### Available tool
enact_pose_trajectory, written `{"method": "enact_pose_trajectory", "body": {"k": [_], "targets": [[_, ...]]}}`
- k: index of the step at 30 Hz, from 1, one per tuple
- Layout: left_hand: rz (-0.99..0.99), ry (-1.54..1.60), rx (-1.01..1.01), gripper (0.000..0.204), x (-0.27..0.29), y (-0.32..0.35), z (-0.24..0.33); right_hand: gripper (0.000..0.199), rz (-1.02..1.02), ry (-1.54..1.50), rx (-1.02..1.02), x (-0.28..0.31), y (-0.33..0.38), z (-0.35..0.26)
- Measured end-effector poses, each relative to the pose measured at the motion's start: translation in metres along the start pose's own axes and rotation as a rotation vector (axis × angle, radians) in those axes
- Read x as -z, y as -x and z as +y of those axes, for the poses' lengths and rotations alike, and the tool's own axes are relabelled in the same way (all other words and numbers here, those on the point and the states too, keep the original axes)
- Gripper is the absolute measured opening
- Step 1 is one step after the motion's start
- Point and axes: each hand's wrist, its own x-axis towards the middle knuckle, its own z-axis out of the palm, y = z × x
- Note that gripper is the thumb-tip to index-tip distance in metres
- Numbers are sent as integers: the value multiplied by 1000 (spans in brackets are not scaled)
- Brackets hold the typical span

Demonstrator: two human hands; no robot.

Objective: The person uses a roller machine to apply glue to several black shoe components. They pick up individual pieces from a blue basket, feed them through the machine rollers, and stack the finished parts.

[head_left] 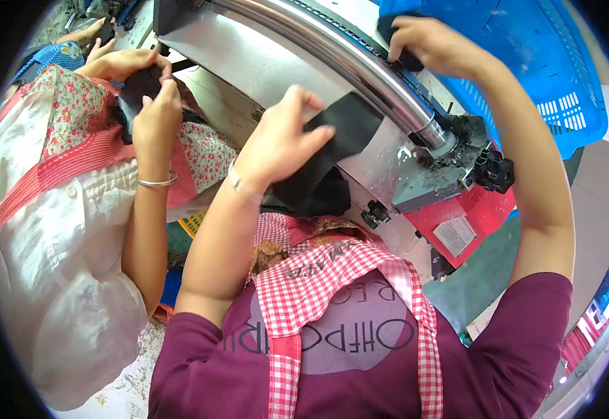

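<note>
My left hand (pixel 282 136) grips a flat black piece of material (pixel 332 150) and holds it against the steel face of a machine (pixel 262 63), just below its long shiny roller (pixel 346 63). My right hand (pixel 427 45) reaches over the roller and closes on a small dark piece (pixel 409 61) at the edge of a blue plastic basket (pixel 563 77). More black pieces hang in a stack (pixel 318 195) under my left hand.
A co-worker in a white top and floral apron stands at my left; their hands (pixel 147 98) handle a black piece (pixel 140 87). The machine has a red base (pixel 472 216) with black knobs (pixel 493 171) and dark grime round the roller's end.
</note>
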Motion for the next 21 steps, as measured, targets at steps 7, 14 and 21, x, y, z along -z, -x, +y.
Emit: {"method": "enact_pose_trajectory", "body": {"k": [7,14,21], "targets": [[-8,-108,-268,39,13,-2,3,25,-111,-480,-297,-12,10,15],[-197,-275,21,40,-56,51,-93,25,265,-1282,-193,36,41,12],[-319,-522,-321,47,-86,58,-144,33,974,-958,-90,88,69,-20]]}}
